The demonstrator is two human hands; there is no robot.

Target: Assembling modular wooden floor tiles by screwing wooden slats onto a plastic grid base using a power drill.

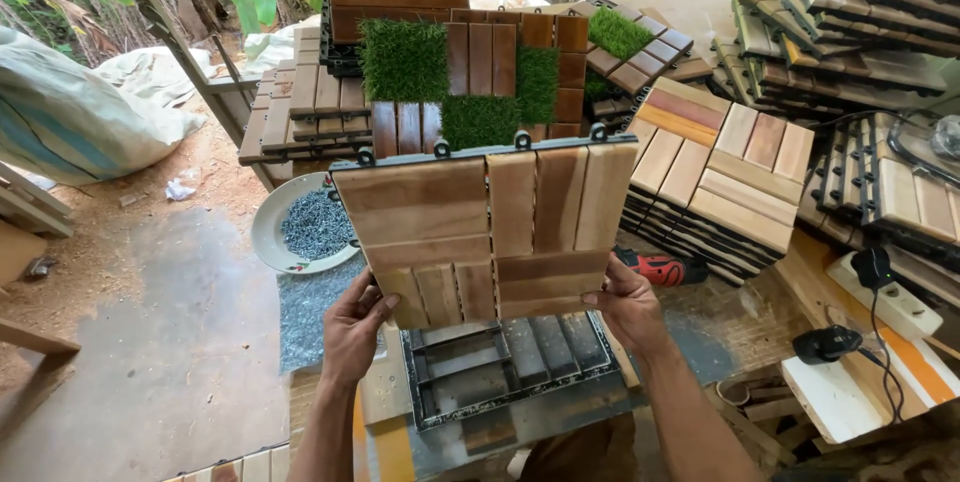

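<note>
Hands at the lower edge of a square wooden deck tile [487,232], held up and tilted, face toward the camera, above the table [520,422]. The tile consists of light brown slats on a black plastic backing: one block of horizontal slats at the upper left, vertical slats at the upper right, short vertical slats at the lower left, horizontal ones at the lower right. Black connector loops project along its top edge. The left hand [352,330] has its grip clenched on the lower left corner, thumb on the face; the right hand [628,304] has its grip clenched on the lower right corner, thumb likewise on the slats.

Directly below the tile, on the table, lies a black plastic grid base [505,364] with open compartments. A white round bowl of small dark screws [305,225] stands left of the tile, near the left hand. A red and black power tool [660,268] lies just right of the right hand, partly hidden. Behind the tile lie tiles with patches of green artificial grass [405,60]. Stacks of finished wooden tiles [720,162] stand at the right.
</note>
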